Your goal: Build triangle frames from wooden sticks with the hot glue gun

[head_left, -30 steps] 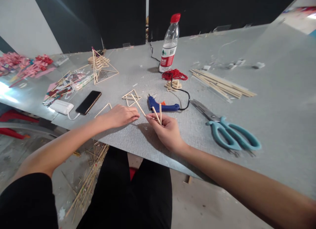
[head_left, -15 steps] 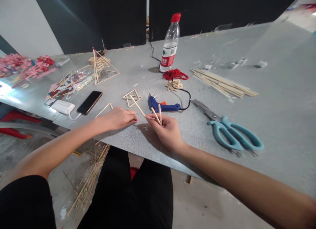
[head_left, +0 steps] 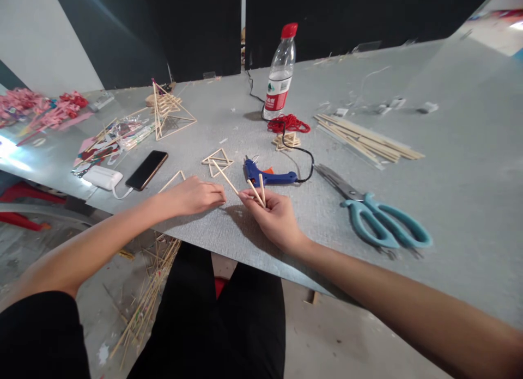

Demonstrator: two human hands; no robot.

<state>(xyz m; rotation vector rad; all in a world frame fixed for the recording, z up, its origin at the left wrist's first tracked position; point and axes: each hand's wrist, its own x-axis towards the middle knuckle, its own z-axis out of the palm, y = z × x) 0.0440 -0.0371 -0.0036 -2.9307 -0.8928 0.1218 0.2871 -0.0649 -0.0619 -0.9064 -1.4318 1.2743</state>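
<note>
My right hand (head_left: 274, 214) is closed round several short wooden sticks (head_left: 225, 177); one points away to the left and two stand up from between thumb and fingers. My left hand (head_left: 200, 196) rests by the table's near edge with its fingers curled; whatever may be in them is hidden. Close to its wrist lie two sticks joined in an angle (head_left: 174, 179). Beyond the hands is a flat star of sticks (head_left: 218, 162). A blue glue gun (head_left: 272, 176) lies just past my right hand, its black cord running back.
Large teal-handled scissors (head_left: 382, 218) lie at right, below a bundle of sticks (head_left: 368, 139). Behind stand a water bottle (head_left: 278, 79) with red cord (head_left: 289, 123) and a stack of stick stars (head_left: 286, 141). At left are a phone (head_left: 147, 170), a white power bank (head_left: 102, 177) and a stick pyramid (head_left: 169, 112).
Both hands hold nearly the same pose, and the sticks stay in my right hand. The whole view has shifted very slightly.
</note>
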